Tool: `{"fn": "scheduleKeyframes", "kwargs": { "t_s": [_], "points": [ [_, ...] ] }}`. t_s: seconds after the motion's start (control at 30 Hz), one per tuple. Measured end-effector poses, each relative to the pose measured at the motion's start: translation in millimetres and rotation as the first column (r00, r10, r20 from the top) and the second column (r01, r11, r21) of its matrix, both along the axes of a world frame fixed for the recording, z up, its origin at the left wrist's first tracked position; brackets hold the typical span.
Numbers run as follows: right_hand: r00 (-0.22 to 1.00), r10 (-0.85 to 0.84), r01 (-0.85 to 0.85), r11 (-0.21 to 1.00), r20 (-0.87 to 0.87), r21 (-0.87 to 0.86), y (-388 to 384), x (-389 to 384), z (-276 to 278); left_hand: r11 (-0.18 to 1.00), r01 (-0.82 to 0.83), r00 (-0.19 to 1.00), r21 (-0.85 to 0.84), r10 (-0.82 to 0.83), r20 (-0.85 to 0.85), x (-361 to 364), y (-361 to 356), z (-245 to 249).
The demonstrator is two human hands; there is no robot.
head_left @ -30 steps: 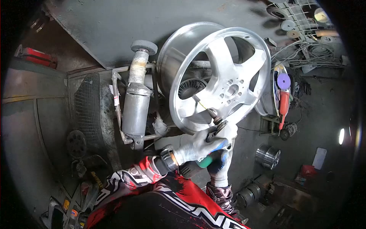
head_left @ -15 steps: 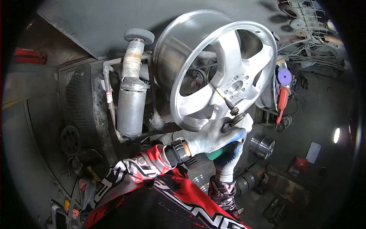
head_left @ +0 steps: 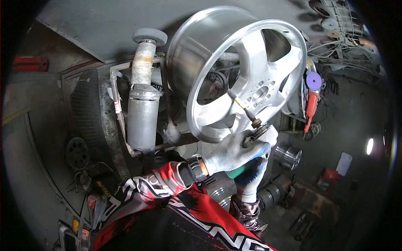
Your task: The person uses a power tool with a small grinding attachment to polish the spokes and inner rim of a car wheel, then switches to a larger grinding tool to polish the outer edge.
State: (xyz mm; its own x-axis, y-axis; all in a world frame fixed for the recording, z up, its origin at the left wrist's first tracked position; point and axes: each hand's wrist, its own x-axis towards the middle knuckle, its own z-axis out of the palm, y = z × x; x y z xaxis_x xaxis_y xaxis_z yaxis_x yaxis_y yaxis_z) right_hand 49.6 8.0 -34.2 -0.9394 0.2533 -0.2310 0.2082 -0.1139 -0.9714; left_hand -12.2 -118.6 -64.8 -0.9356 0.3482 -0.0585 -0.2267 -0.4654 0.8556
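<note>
Head view: the left hand's point(head_left: 232, 154) grip is closed around the power tool point(head_left: 260, 130); the right hand's point(head_left: 252, 178) grip wraps its green body point(head_left: 238, 172), partly hidden. Just beyond, on the far side, the wheel point(head_left: 254, 52) stands tilted, the tool's slim tip point(head_left: 235, 98) at its spokes, contact unclear.

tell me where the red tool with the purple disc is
In the head view, the red tool is on the right, just beside the big silver wheel and below the tangled cables.
</note>
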Motion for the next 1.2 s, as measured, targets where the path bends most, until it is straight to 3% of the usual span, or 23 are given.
{"fn": "scheduleKeyframes", "kwargs": {
  "t_s": [0.2,0.27,0.3,0.37,0.4,0.53,0.6,0.73,0.83,0.87,0.97,1.1,1.17,1.2],
  "points": [
    [0.996,0.089,-0.089,0.996,-0.022,-0.003,9,15,-10,1.0,0.005,1.0,0.007,-0.005,0.016,11,-4,-1],
    [0.997,0.074,-0.073,0.996,-0.022,0.041,5,22,-13,0.964,-0.124,0.989,-0.234,0.101,-0.106,25,-9,-1],
    [0.997,0.073,-0.072,0.997,-0.022,0.04,2,23,-10,0.964,-0.123,0.989,-0.235,0.1,-0.106,29,-10,-2],
    [0.991,0.133,-0.134,0.987,0.01,0.095,-4,24,-3,0.909,-0.311,0.923,-0.277,0.22,-0.315,36,-9,-5],
    [0.997,0.037,-0.036,0.999,0.07,-0.017,-4,28,-4,0.965,-0.217,0.976,-0.15,0.212,-0.049,34,-13,5],
    [0.993,0.108,-0.109,0.994,0.043,0.022,4,27,-8,0.969,-0.144,0.989,-0.2,0.138,-0.043,28,-20,10],
    [0.999,0.035,-0.035,0.999,0.026,-0.004,5,21,-7,0.985,-0.087,0.996,-0.147,0.084,-0.028,22,-12,7],
    [0.997,0.07,-0.068,0.996,-0.034,0.054,17,8,-13,1.0,-0.022,0.999,0.003,0.022,-0.034,5,11,-10],
    [0.998,0.051,-0.05,0.998,-0.027,0.049,17,-1,-12,0.999,-0.05,0.992,-0.011,0.048,-0.113,0,14,-11],
    [0.998,0.006,-0.008,1.0,-0.057,-0.024,7,-5,-7,0.985,-0.086,0.972,-0.147,0.051,-0.229,3,8,-10],
    [0.997,0.049,-0.052,0.997,-0.059,-0.051,7,3,-10,0.992,-0.059,0.969,-0.109,0.031,-0.244,14,14,-27],
    [0.999,0.046,-0.045,0.998,-0.015,0.051,-2,14,-6,0.966,-0.178,0.942,-0.189,0.112,-0.316,28,3,-23],
    [0.997,0.06,-0.059,0.998,-0.038,0.011,-3,22,-10,0.969,-0.118,0.992,-0.218,0.104,-0.077,30,-14,-1],
    [0.998,0.064,-0.064,0.998,-0.016,0.007,-5,25,-10,0.985,-0.064,0.998,-0.158,0.059,-0.035,35,-11,-12]
  ]
}}
